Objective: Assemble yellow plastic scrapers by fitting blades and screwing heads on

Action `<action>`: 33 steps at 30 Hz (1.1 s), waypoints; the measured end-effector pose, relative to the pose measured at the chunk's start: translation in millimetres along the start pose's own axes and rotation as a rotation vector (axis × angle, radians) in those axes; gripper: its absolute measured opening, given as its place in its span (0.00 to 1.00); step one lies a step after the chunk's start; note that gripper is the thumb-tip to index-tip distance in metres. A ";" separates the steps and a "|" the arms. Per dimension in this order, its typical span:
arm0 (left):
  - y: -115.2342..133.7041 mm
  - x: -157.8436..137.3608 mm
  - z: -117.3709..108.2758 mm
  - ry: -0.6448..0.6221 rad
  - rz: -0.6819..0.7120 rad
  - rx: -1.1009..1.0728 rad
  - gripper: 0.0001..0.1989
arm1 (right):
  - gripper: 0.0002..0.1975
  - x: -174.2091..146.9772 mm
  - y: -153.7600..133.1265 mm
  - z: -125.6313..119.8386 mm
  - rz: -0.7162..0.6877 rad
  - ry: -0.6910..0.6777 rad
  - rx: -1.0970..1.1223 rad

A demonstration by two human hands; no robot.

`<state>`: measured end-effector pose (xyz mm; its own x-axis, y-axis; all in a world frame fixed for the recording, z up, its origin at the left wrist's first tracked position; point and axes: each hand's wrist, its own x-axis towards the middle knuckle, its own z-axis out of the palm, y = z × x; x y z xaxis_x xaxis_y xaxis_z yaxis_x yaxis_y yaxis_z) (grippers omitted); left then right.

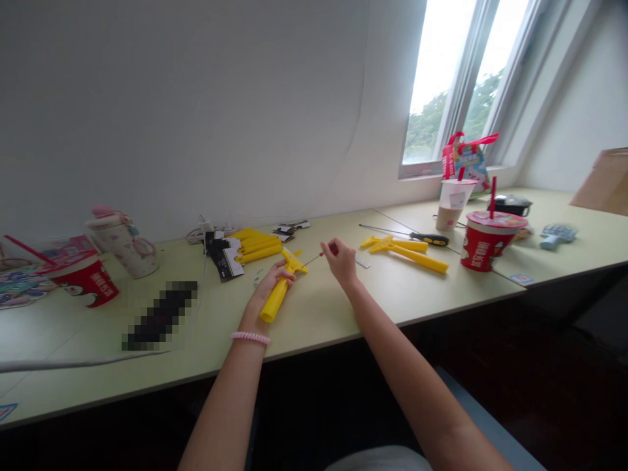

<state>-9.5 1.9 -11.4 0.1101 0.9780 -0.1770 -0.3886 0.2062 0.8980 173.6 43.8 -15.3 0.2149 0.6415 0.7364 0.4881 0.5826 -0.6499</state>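
Note:
My left hand [275, 276] is wrapped round a yellow plastic scraper [275, 302], its hollow handle end toward me and its wide head pointing away. My right hand [340, 259] pinches a thin screwdriver [322, 254] with a small red handle. The screwdriver's shaft points left, its tip at or close to the scraper's head; whether it touches a screw is too small to tell. Small metal pieces [257, 279] lie left of my left hand. Just right of my right hand lies a flat, pale strip [363, 263].
Yellow scrapers [417, 256] lie at right beside a long black-handled screwdriver [429, 239]. More yellow handles [260, 247] and black cards [224, 258] lie at back left. Red cups [483, 252], a white bottle [125, 245], a blurred dark object [161, 317] and a cable [93, 362] share the table.

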 end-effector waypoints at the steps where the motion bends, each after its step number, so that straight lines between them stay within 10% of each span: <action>1: 0.0 -0.1 0.0 0.002 -0.001 0.004 0.31 | 0.15 0.2 -0.4 -0.4 0.013 0.014 -0.005; 33: 0.2 -2.0 1.5 -0.002 0.015 0.056 0.31 | 0.15 -1.3 -1.3 -2.1 -0.073 -0.088 -0.027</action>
<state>-8.4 -0.1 -10.3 0.1063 0.9809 -0.1631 -0.3387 0.1900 0.9215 174.4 41.1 -15.0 0.1033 0.6395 0.7618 0.5227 0.6167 -0.5886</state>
